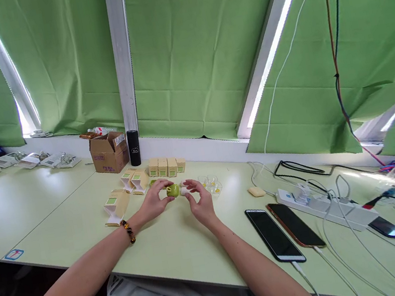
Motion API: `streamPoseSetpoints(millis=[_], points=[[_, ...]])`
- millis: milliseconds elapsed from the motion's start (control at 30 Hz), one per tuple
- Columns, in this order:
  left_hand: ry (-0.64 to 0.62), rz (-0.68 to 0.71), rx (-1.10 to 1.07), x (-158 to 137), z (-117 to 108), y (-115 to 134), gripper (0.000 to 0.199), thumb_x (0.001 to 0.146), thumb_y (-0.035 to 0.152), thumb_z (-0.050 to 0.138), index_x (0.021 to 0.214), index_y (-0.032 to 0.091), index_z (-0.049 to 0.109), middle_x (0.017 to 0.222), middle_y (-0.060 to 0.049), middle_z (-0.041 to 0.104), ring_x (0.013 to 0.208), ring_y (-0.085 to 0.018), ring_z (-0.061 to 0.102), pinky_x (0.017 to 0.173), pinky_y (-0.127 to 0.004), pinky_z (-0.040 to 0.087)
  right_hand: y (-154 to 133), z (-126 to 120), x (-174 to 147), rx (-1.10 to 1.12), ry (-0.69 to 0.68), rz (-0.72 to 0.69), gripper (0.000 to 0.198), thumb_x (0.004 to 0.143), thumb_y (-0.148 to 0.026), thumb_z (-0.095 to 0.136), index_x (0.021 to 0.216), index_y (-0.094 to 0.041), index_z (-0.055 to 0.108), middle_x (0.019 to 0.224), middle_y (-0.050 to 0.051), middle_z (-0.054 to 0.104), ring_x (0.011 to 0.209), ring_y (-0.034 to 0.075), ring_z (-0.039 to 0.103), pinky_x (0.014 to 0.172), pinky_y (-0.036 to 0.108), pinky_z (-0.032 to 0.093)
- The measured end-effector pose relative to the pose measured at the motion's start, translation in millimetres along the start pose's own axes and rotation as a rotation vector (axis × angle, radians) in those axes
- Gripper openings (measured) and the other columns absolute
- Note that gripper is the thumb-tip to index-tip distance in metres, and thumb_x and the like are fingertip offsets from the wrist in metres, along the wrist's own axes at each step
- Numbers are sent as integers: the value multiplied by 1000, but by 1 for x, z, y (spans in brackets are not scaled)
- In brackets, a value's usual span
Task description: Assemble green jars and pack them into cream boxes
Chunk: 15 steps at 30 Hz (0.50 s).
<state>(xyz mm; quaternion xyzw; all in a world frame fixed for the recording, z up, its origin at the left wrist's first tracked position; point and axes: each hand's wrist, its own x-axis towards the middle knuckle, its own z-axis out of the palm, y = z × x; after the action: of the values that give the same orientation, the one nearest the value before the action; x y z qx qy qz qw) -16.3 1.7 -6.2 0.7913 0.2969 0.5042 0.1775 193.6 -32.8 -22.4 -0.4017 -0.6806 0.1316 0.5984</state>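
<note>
Green case (173, 190), small and rounded, sits between both hands near the middle of the pale counter (40, 204); the left hand (155, 201) has its fingertips closed on the case's left side, and the right hand (199, 199) pinches a small pale piece at the case's right side, though whether that piece is joined to the case cannot be told; a beaded bracelet (128, 230) circles the left wrist; just left of the hands lie opened cream cartons (116, 207) with green labels, and just beyond them stands a row of 4 closed cream boxes (166, 167); clear plastic trays (211, 184) lie just right of the hands; farther back stand a brown cardboard box (109, 153) and a black cylinder (134, 148) side by side; to the right lie 2 phones (285, 232) face up, side by side, with a white power strip (328, 207) and tangled cables beyond them; green blinds (185, 54) cover the windows behind.
</note>
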Motion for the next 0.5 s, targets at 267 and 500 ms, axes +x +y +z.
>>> streamPoseSetpoints(millis=[267,500], points=[[111,-218,-236,6,0,-15,48,76,19,77,122,19,66,123,-11,70,112,-26,65,103,-46,51,38,-6,7,-646,-12,19,39,84,-17,64,123,-24,66,124,12,63,117,33,50,100,49,45],[128,-230,-279,6,0,-13,46,75,19,76,120,18,67,120,-11,71,112,-25,66,102,-45,53,39,5,18,-833,-174,94,40,80,-13,71,118,-25,71,125,13,61,119,34,47,96,45,39]])
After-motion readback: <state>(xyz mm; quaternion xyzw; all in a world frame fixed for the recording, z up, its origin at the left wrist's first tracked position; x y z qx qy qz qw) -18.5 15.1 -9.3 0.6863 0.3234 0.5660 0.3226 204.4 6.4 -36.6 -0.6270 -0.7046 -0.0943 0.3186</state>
